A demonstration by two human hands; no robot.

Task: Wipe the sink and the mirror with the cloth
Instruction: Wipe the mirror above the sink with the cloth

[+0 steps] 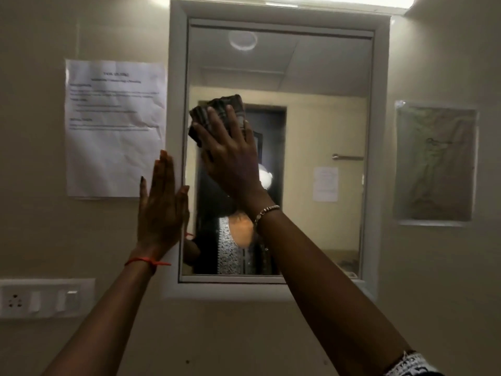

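Note:
A rectangular mirror (320, 109) in a white frame (381, 158) hangs on the beige wall straight ahead. My right hand (230, 156) presses a folded dark checked cloth (217, 112) flat against the glass in its upper left part, fingers spread over the cloth. My left hand (162, 210) lies flat with fingers together against the left side of the frame, holding nothing. The sink is out of view.
A printed paper sheet (115, 128) is taped to the wall left of the mirror. A plastic-covered sheet (435, 164) hangs on the right. A white switch and socket panel (46, 298) sits at lower left. A light strip (341, 1) glows above the mirror.

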